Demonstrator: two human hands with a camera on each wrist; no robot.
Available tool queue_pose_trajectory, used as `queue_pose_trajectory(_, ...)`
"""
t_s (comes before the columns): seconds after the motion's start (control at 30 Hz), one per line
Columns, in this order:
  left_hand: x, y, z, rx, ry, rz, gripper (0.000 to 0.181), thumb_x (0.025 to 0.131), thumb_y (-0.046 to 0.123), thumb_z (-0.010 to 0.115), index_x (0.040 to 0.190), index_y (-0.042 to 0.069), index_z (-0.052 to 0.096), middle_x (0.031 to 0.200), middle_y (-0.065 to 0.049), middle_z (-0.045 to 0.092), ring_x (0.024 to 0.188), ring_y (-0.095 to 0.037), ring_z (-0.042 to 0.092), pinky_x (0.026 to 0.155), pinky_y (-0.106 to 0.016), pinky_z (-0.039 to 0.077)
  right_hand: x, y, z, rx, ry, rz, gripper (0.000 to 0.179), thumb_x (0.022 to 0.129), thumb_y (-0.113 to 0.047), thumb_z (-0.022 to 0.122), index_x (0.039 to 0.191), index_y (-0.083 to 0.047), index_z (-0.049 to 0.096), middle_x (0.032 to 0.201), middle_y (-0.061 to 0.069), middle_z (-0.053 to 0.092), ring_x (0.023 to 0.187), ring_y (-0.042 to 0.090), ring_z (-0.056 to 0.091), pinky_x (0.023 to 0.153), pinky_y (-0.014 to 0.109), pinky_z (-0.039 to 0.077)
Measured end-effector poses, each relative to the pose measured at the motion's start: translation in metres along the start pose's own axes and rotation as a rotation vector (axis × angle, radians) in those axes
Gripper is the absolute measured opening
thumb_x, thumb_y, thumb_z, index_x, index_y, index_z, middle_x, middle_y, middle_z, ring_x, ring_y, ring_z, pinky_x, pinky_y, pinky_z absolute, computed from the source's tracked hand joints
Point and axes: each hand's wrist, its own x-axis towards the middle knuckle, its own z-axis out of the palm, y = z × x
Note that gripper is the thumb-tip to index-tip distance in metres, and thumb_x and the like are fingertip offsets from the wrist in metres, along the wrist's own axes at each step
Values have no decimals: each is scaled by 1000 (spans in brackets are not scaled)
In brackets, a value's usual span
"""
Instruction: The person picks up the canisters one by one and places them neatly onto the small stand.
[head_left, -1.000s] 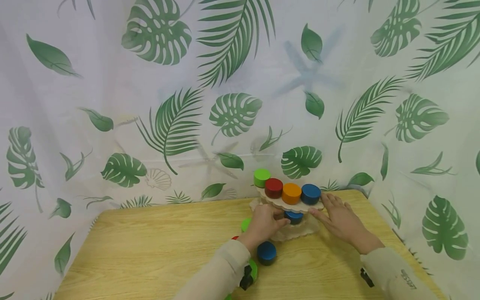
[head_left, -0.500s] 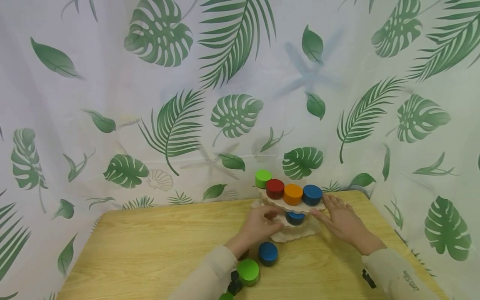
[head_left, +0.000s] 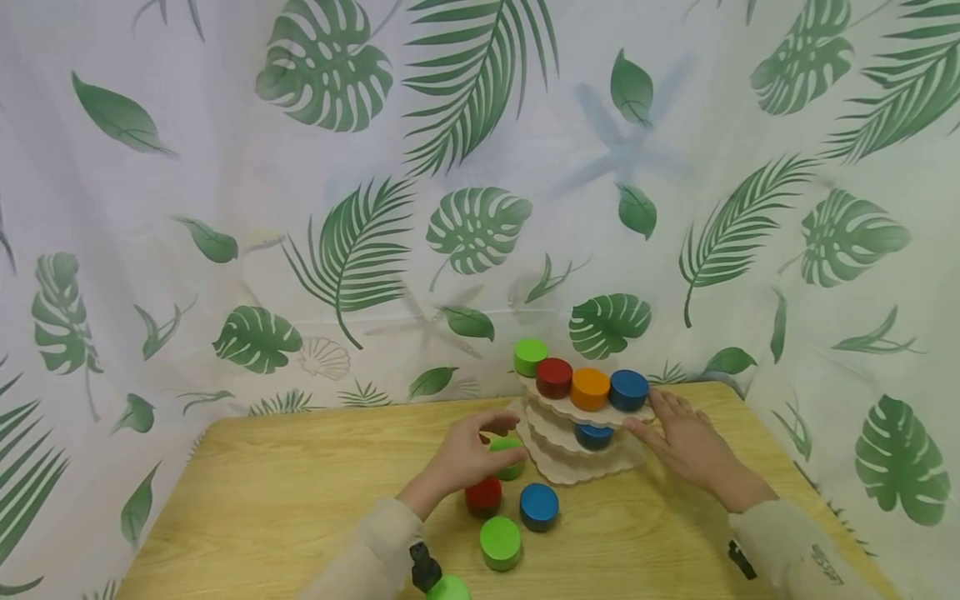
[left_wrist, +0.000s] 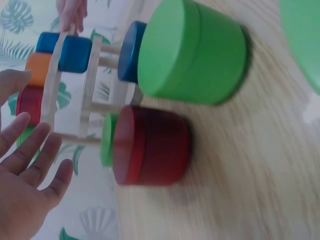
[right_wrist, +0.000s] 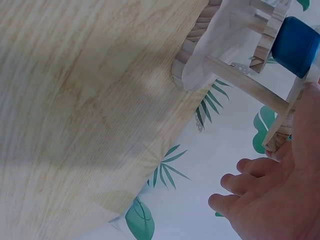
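The left hand point(head_left: 459, 460), fingers spread and holding nothing, hovers by a red block point(head_left: 483, 497) on the bench point(head_left: 300, 492). The right hand point(head_left: 693, 446) grips the top tier's right end on a three-tiered wooden stand point(head_left: 558, 467); four blocks sit on that tier, a blue block point(head_left: 593, 437) below them.

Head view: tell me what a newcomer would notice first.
Probably the bright cylinders along the top tier of the wooden stand, at the back right of the table. Then the hands: the right hand touches that tier's right end, while the left hand is near a loose red cylinder. Behind, green leaves cover a white backdrop.
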Motion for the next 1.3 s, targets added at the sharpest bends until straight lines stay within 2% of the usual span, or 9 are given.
queue_pose_trajectory(0.1,-6,-5,-7,-12,5,4,46,94,28,80,134,8,68,130,-14,72,120,-31,67,98,-54,56,-1,0,0,-5,2,-2,88,110,-57,44,157,16,31,160,42,32,146,65,30,115,81,25)
queue_pose_trajectory(0.43,-21,-21,-17,-17,-12,0,48,94,28,79,136,8,68,132,-16,71,119,-34,67,97,-51,57,-1,-1,-1,-12,-4,0,87,110,-56,45,157,16,31,160,42,33,145,65,31,114,81,27)
queue_pose_trajectory(0.57,-27,-26,-21,-30,-21,-21,50,93,29,79,137,9,67,134,-16,71,120,-34,67,99,-51,56,-1,0,-1,-15,-5,-2,87,110,-56,44,157,16,31,159,43,33,144,66,32,113,81,28)
queue_pose_trajectory(0.83,-41,-37,-21,-34,-38,-98,52,94,24,80,140,5,65,135,-18,70,122,-35,67,101,-53,56,1,1,3,-7,-10,9,88,110,-58,41,159,15,28,161,41,32,146,65,30,115,81,25)
queue_pose_trajectory(1.1,-51,-46,-22,-61,-52,-118,57,93,26,81,142,3,63,137,-19,68,124,-34,66,105,-52,55,-1,-2,2,-10,-29,18,90,110,-60,40,159,14,27,162,41,31,146,65,30,115,81,25)
queue_pose_trajectory(1.3,-55,-53,-22,-66,-71,-135,59,93,26,82,143,2,61,139,-18,67,125,-31,65,106,-41,55,0,-3,0,-5,-25,11,89,110,-59,40,159,14,26,162,41,31,147,65,30,115,81,25)
